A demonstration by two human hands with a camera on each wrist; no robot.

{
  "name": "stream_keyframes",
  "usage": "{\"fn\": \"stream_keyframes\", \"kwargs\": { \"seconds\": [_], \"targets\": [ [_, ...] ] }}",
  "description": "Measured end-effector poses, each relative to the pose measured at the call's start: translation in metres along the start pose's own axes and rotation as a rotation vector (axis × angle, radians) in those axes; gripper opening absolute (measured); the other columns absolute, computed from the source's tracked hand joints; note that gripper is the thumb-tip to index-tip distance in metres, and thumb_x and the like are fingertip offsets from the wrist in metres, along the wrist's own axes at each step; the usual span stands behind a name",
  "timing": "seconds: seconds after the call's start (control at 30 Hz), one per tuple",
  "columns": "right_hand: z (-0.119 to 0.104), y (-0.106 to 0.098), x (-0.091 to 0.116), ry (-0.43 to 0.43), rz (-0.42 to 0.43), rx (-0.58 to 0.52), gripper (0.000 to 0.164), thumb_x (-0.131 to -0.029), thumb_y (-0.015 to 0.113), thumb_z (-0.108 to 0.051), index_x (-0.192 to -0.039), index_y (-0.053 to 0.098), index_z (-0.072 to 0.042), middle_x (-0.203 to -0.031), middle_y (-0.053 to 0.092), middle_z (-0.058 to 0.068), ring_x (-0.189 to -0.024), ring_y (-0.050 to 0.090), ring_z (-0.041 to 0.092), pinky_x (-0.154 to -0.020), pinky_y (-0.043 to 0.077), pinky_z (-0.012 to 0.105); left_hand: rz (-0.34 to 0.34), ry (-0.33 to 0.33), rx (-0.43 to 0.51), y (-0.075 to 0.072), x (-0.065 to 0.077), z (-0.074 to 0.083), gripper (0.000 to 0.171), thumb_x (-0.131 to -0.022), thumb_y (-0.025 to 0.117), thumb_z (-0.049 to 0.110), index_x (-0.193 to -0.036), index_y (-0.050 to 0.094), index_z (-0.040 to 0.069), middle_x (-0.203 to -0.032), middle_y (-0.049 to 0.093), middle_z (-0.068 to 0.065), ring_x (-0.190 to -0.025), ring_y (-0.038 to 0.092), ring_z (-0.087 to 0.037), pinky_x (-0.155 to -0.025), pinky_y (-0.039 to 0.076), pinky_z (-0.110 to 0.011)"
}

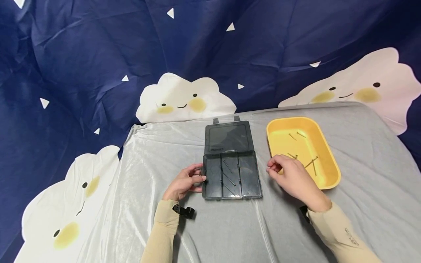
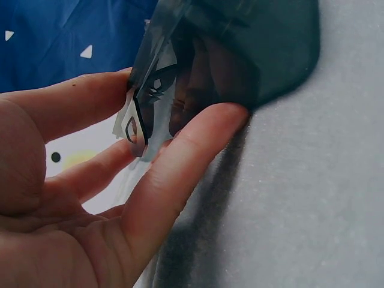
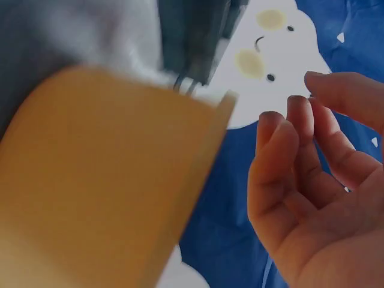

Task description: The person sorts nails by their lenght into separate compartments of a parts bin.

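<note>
A dark see-through compartment box (image 1: 212,184) lies on the cloth with its lid (image 1: 228,137) folded back. Its middle compartment holds a few long screws (image 1: 229,179); I see none in the two side compartments. My left hand (image 1: 184,182) grips the box's left side, thumb and fingertips on the edge, as the left wrist view also shows. Between the box and a yellow tub (image 1: 323,140), my right hand (image 1: 292,179) hovers at the tub's near left rim. Its fingers (image 3: 273,150) are loosely bent, with nothing visible between them. Several screws (image 1: 314,168) lie scattered in the tub.
A grey velvety cloth (image 1: 158,153) covers the table. Behind it hangs a dark blue curtain (image 1: 98,47) with smiling clouds and white triangles. Two latches (image 1: 236,118) stick out from the lid's far edge. Only a narrow strip of cloth separates box and tub.
</note>
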State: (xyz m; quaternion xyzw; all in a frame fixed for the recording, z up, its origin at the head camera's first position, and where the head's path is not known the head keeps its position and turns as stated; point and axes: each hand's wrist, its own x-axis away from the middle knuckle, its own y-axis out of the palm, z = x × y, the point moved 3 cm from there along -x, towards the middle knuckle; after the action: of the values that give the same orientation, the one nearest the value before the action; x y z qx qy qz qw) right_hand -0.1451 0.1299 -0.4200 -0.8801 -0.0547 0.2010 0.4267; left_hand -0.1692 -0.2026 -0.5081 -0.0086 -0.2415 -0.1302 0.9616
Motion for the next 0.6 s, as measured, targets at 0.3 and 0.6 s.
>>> {"fn": "stream_keyframes", "kwargs": {
  "seconds": [0.3,0.6],
  "targets": [
    [0.036,-0.025,0.010,-0.008,0.036,0.135,0.010,-0.079,0.071,-0.007,-0.084,0.064,-0.012,-0.081,0.063,0.001,-0.074,0.059,0.020,-0.064,0.048,0.035,0.002,0.002,0.006,0.000,0.000,-0.001,0.066,-0.086,0.065,-0.002,-0.146,0.041,0.011,-0.121,0.051,-0.015,-0.089,0.063,-0.016,-0.063,0.063,-0.030],
    [0.075,-0.042,0.017,-0.013,-0.033,0.241,0.016,-0.074,0.072,-0.004,-0.088,0.065,-0.005,-0.084,0.062,0.007,-0.072,0.056,0.020,-0.061,0.050,0.041,0.003,0.003,0.008,0.000,0.000,-0.001,0.066,-0.087,0.065,-0.003,-0.146,0.040,0.011,-0.121,0.050,-0.015,-0.088,0.063,-0.015,-0.063,0.063,-0.029]
  ]
}}
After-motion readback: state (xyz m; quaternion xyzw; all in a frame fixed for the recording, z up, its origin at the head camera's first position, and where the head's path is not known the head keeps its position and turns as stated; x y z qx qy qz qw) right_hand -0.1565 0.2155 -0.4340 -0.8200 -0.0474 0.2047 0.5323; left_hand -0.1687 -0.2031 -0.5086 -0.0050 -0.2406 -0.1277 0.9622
